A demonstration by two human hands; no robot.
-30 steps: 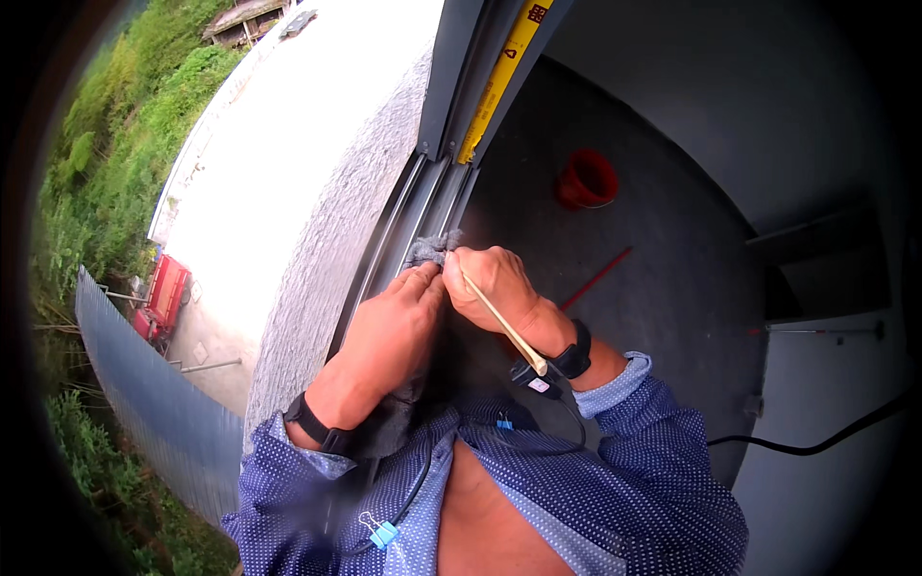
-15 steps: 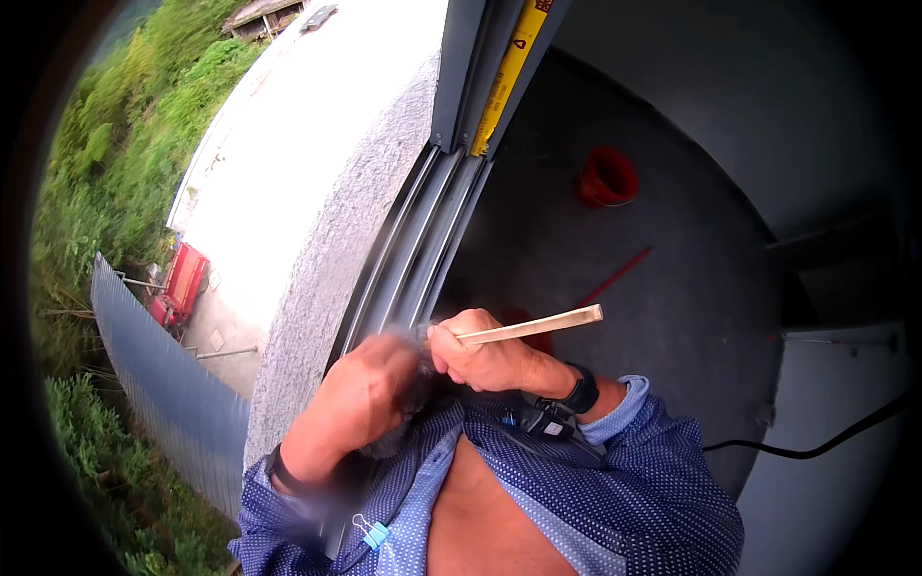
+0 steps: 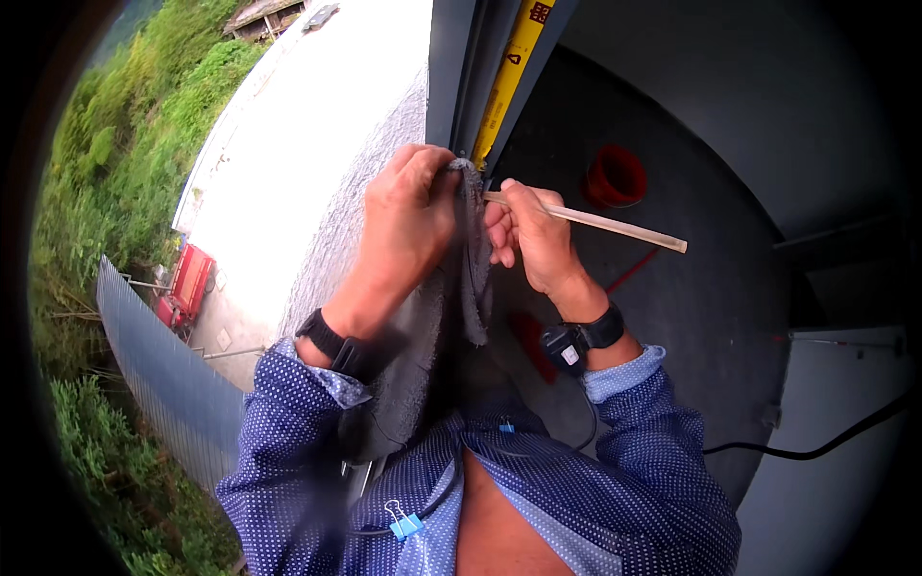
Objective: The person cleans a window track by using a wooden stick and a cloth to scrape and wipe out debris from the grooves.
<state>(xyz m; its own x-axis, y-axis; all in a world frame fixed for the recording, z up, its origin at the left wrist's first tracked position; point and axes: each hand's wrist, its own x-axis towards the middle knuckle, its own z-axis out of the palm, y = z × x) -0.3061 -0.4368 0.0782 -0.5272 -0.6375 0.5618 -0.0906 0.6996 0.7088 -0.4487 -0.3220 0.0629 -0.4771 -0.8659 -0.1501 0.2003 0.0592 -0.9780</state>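
Observation:
Close to the foot of the window frame (image 3: 452, 86), my left hand (image 3: 408, 211) is closed on the upper end of a grey cloth (image 3: 475, 264). The cloth hangs down in a narrow strip, and a wider part (image 3: 408, 360) drapes lower, beside my left forearm. Across from it, my right hand (image 3: 540, 235) grips a thin, flat wooden stick (image 3: 629, 228) between thumb and fingers. One end of the stick points right; its other end reaches toward the cloth, and I cannot tell if it touches. Cloth and arms cover most of the sliding track.
A yellow label strip (image 3: 509, 82) runs up the frame. Indoors, on the dark floor, are a red bucket (image 3: 615, 178) and a red rod (image 3: 631, 271). Outside, far below, lie pale paving, a red vehicle (image 3: 188, 285), a corrugated metal sheet (image 3: 163, 355) and greenery.
Both hands have moved away from my body, up to the frame's foot. The cloth, bunched near my hands before, now hangs lengthwise. The stick has shifted right with my right hand.

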